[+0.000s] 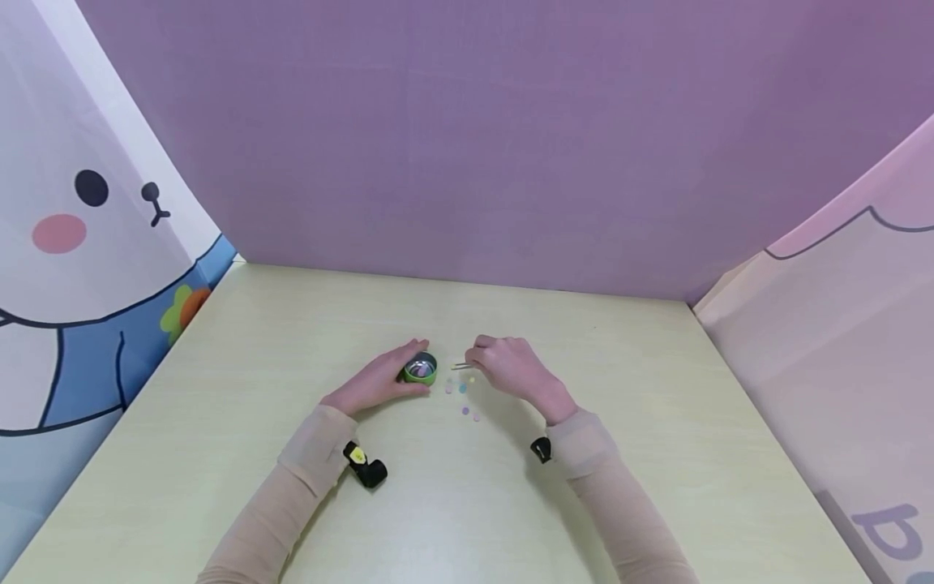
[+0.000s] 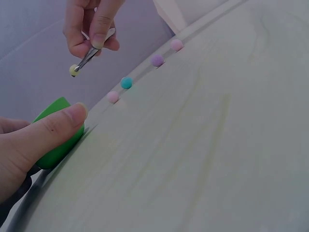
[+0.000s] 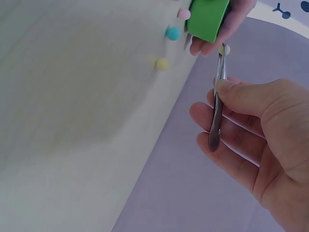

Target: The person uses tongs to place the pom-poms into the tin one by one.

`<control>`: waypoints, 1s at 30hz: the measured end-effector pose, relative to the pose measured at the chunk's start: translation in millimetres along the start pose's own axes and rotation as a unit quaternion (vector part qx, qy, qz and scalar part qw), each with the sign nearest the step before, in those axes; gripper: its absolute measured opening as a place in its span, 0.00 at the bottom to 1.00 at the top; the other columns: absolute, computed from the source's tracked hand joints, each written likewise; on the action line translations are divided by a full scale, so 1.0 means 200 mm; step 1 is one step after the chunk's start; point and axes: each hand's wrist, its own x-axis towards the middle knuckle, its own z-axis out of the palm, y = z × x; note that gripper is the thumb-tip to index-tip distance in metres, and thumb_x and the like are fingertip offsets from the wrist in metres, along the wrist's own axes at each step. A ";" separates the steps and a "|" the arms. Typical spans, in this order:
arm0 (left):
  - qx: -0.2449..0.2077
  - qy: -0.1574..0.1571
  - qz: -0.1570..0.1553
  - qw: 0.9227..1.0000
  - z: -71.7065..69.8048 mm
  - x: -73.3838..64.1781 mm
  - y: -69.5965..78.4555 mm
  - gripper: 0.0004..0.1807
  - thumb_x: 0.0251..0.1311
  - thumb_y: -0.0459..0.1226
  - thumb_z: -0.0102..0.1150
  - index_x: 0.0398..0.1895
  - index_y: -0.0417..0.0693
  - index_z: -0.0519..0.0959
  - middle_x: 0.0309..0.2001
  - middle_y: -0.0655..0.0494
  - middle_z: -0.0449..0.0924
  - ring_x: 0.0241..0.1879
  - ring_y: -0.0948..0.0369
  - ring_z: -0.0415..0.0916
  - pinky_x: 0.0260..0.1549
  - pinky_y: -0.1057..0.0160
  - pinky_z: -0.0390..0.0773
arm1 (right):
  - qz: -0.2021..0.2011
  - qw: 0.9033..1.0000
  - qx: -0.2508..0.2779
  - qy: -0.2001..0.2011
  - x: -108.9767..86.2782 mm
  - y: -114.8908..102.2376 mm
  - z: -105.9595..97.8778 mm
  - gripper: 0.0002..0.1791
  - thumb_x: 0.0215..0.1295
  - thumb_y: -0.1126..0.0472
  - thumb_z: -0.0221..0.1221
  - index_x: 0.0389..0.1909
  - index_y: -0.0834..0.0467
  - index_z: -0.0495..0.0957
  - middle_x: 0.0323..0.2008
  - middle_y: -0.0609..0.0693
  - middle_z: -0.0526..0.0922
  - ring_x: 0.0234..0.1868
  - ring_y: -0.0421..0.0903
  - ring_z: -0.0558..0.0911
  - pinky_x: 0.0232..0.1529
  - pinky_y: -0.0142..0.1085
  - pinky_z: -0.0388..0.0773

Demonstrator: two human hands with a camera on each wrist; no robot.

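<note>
My left hand (image 1: 383, 377) grips a small round green container (image 1: 420, 369) standing on the table, thumb on the near side and fingers on the far side. Its inside is shiny metal, and something pinkish lies in it. In my right hand (image 1: 511, 365) is a pair of metal tweezers (image 3: 218, 101), pinched between thumb and fingers. A small yellow ball (image 2: 74, 70) is caught at their tips, above the table and to the right of the container. Loose on the table between the hands lie a teal ball (image 2: 126, 82), a purple ball (image 2: 157, 60) and another yellow ball (image 3: 161, 64).
Two pink balls also lie there, one pink ball (image 2: 113, 97) close to the container and a farther pink ball (image 2: 176, 45). A purple panel (image 1: 467, 162) rises behind the pale table (image 1: 452, 519), with printed cloths on both sides.
</note>
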 end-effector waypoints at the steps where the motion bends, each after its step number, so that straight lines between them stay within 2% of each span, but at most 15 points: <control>1: -0.001 0.001 0.001 1.000 0.00 0.00 0.00 0.50 0.57 0.55 0.67 0.78 0.48 0.54 0.78 0.44 0.53 0.77 0.45 0.53 0.75 0.43 0.58 | -0.001 1.000 0.001 0.001 0.01 0.00 0.00 0.07 0.70 0.61 0.59 0.36 0.52 0.86 0.33 0.46 0.86 0.26 0.42 0.83 0.22 0.34 0.80; 11: -0.009 0.004 -0.002 1.000 -0.01 -0.01 -0.01 0.49 0.58 0.54 0.67 0.78 0.49 0.55 0.78 0.45 0.54 0.77 0.46 0.54 0.75 0.44 0.59 | -0.022 1.000 0.006 0.003 0.08 -0.05 -0.01 0.08 0.70 0.61 0.58 0.36 0.52 0.86 0.33 0.46 0.86 0.26 0.42 0.83 0.22 0.34 0.80; 23: -0.016 0.004 -0.001 1.000 0.00 -0.01 -0.01 0.49 0.58 0.55 0.67 0.78 0.49 0.55 0.78 0.45 0.54 0.76 0.46 0.56 0.74 0.45 0.62 | -0.022 0.999 0.018 -0.013 0.13 -0.07 -0.01 0.08 0.71 0.61 0.58 0.38 0.53 0.86 0.32 0.46 0.85 0.24 0.41 0.81 0.21 0.34 0.80; 30: -0.010 0.007 0.004 1.000 -0.01 -0.02 0.00 0.50 0.57 0.55 0.67 0.78 0.48 0.55 0.78 0.44 0.55 0.75 0.45 0.57 0.73 0.44 0.63 | -0.020 0.999 0.028 -0.024 0.15 -0.09 -0.01 0.08 0.70 0.61 0.58 0.40 0.53 0.86 0.34 0.47 0.86 0.27 0.42 0.83 0.25 0.35 0.82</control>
